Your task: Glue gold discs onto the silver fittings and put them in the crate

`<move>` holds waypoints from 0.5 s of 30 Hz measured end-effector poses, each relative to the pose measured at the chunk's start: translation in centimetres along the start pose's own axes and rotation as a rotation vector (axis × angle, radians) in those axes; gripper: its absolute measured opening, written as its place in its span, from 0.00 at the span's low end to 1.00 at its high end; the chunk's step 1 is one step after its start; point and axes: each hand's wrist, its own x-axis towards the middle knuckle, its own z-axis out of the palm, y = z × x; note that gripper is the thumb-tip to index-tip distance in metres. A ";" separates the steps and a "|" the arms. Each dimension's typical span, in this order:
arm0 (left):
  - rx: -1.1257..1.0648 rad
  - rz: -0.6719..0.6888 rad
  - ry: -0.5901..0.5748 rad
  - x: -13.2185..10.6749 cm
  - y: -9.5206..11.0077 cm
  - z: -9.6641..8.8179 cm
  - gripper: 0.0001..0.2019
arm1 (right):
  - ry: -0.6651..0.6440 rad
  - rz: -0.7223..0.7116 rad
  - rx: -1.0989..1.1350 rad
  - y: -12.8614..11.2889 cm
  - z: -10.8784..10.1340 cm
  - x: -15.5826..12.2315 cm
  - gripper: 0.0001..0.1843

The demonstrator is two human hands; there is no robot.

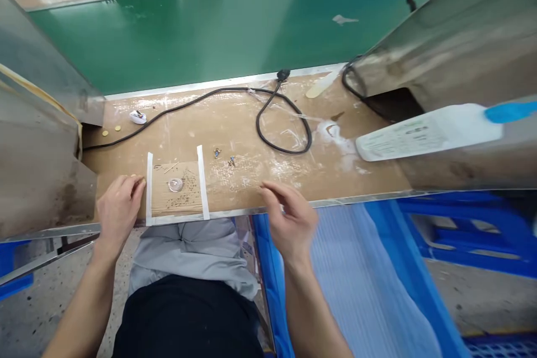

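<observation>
Cardbd pad brown, dk-specked; wht tape both sides.

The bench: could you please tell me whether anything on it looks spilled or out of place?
Yes: a whitish smear beside the bottle looks like residue, though its substance is unclear. The cord also lies loosely looped across the bench.

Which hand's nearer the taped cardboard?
Left. The left hand is just left of the taped cardboard; the right hand is farther off, to its right.
</observation>
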 end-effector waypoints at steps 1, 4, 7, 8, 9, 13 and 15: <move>-0.007 -0.002 -0.013 0.1 -0.1 -0.1 0.13 | -0.064 -0.030 0.000 -0.6 1.0 1.3 0.12; -0.069 -0.012 -0.049 0.1 -0.4 -0.6 0.11 | -0.243 -0.091 -0.078 -1.3 3.5 4.8 0.13; -0.184 -0.029 -0.085 -0.3 -0.8 -0.9 0.08 | -0.372 -0.065 -0.302 -1.6 5.1 7.3 0.14; -0.227 -0.030 -0.087 -0.5 -0.9 -0.8 0.07 | -0.394 -0.042 -0.381 -1.8 5.4 7.7 0.15; -0.267 -0.027 -0.082 -0.7 -1.0 -0.7 0.06 | -0.411 -0.023 -0.448 -2.0 5.7 8.1 0.15; -0.373 0.006 -0.011 -1.5 -1.4 0.0 0.07 | -0.489 -0.034 -0.505 -2.6 6.3 8.2 0.09; -0.476 -0.032 0.007 -2.1 -1.3 0.1 0.07 | -0.506 -0.064 -0.460 -2.6 6.4 7.8 0.07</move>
